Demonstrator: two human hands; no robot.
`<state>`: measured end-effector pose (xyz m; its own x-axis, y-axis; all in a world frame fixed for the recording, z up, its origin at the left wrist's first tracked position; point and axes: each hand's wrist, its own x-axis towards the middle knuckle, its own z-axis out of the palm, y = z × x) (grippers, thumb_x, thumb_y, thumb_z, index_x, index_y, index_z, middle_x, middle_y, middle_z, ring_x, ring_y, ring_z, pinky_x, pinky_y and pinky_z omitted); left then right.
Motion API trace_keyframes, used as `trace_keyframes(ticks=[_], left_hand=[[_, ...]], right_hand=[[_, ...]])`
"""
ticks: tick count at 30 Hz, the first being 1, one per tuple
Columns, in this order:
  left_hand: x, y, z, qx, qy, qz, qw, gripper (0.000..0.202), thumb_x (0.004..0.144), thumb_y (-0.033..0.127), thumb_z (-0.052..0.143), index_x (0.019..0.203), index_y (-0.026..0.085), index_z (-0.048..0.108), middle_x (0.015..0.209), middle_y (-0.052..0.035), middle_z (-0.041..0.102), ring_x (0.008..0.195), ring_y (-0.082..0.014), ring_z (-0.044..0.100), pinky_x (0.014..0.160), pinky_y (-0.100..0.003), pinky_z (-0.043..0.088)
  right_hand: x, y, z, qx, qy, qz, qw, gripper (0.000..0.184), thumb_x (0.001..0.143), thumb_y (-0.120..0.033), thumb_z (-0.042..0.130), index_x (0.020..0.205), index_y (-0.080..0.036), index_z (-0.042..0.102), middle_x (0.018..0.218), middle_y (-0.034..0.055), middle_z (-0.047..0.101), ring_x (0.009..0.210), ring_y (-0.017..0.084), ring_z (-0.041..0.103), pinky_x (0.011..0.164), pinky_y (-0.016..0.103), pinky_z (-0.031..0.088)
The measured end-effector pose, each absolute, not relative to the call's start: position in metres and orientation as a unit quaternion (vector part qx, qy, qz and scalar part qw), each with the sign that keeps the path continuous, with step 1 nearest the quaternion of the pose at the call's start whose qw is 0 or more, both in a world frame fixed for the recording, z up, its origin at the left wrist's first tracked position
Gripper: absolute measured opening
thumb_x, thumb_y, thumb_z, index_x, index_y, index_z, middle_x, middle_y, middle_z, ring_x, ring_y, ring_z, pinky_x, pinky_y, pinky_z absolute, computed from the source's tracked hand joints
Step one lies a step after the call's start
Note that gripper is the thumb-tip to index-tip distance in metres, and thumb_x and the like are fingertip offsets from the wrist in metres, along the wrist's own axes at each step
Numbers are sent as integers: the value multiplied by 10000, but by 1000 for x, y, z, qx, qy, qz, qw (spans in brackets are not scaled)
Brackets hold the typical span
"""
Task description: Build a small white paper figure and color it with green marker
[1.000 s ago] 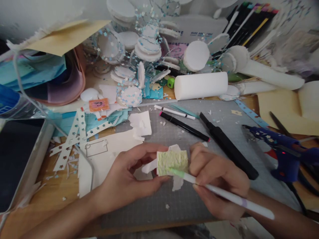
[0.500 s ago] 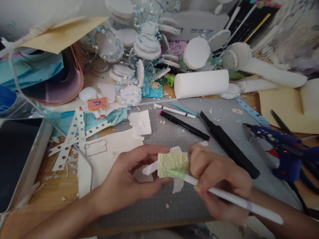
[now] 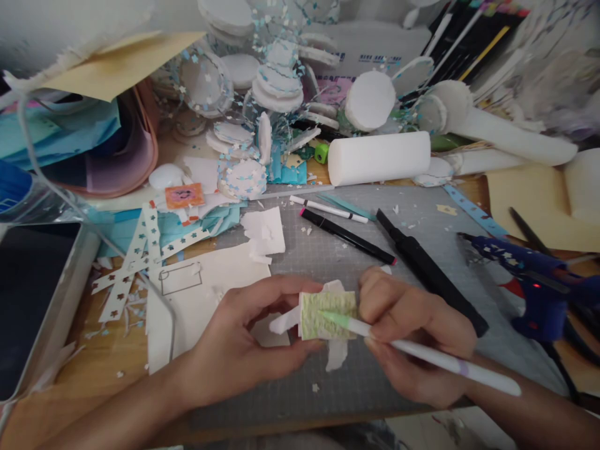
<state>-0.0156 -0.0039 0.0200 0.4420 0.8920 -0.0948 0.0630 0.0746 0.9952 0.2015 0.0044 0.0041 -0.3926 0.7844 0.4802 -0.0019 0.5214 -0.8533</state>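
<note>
My left hand [image 3: 248,337] grips a small white paper piece [image 3: 312,322] by its top and bottom edges, between thumb and fingers. Its front is streaked with yellow-green colour, and white flaps stick out at the left, top and bottom. In my right hand [image 3: 417,337] is a white marker [image 3: 435,358] with a green tip, held like a pen. That green tip touches the coloured face of the piece near its middle. Beneath both hands lies a grey cutting mat [image 3: 262,400].
Beyond my hands lie a black pen [image 3: 349,236], a white pen [image 3: 328,209] and a thick black tool [image 3: 435,281]. A blue glue gun [image 3: 539,281] with a red light is at the right. Paper strips [image 3: 124,269] and a tablet [image 3: 37,300] sit left; white discs [image 3: 370,100] crowd the back.
The marker tip has shifted slightly up across the green face, and my right hand with it. The paper piece sits a little lower and further right.
</note>
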Motion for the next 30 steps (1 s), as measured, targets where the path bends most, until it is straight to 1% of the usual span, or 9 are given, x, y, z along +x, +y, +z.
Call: trace_keyframes(ticks=[5,11,14,18,21,24,27,30], left_hand=[[-16,-4,19,590,400,339,614,420,753,124,710,1146,208,588,992,-31,718,899,-156,667,744,-196,544],[-16,-3,17,594,411,330,608,422,757,137,707,1154,211,585,988,-28,721,897,-161,665,764,-218,544],[-16,-3,17,594,418,327,604,424,752,146,709,1156,198,590,954,-34,725,864,-168,671,748,-230,552],[-15,-3,17,589,413,328,612,419,750,142,710,1149,201,597,975,-36,724,871,-164,672,770,-231,553],[-15,-3,16,585,405,327,623,410,755,135,704,1145,201,596,1000,-38,723,892,-164,670,766,-222,554],[-16,-3,15,589,402,329,620,432,757,126,703,1164,218,588,1015,-32,718,908,-164,666,764,-216,552],[-16,-3,15,596,402,329,612,441,757,126,705,1169,231,588,1012,-25,716,907,-162,662,762,-214,550],[-16,-4,17,602,404,324,608,420,756,131,706,1150,225,597,987,-23,718,882,-157,663,746,-209,550]], right_hand=[[198,5,7,-264,-723,403,495,221,683,-63,556,812,-241,570,623,-20,511,528,127,483,541,317,368],[200,8,13,-245,-755,417,443,171,682,-71,542,761,-221,565,656,-13,509,572,123,491,564,302,390],[202,9,14,-234,-766,418,429,141,709,-89,542,757,-216,579,653,-11,512,588,127,505,592,308,402],[204,9,15,-226,-778,418,411,113,755,-123,545,766,-219,603,640,-9,517,592,134,513,612,328,402],[203,9,16,-213,-776,410,430,101,765,-123,543,772,-204,603,633,-11,521,585,126,526,604,321,407],[200,10,16,-215,-771,394,452,140,717,-68,539,759,-190,594,617,-13,519,562,117,520,579,309,399],[200,10,14,-219,-773,386,452,171,674,-50,545,760,-186,604,626,-5,539,569,122,517,577,314,398],[201,9,12,-219,-772,387,454,185,667,-50,552,776,-189,608,644,-4,549,580,124,521,581,313,404]])
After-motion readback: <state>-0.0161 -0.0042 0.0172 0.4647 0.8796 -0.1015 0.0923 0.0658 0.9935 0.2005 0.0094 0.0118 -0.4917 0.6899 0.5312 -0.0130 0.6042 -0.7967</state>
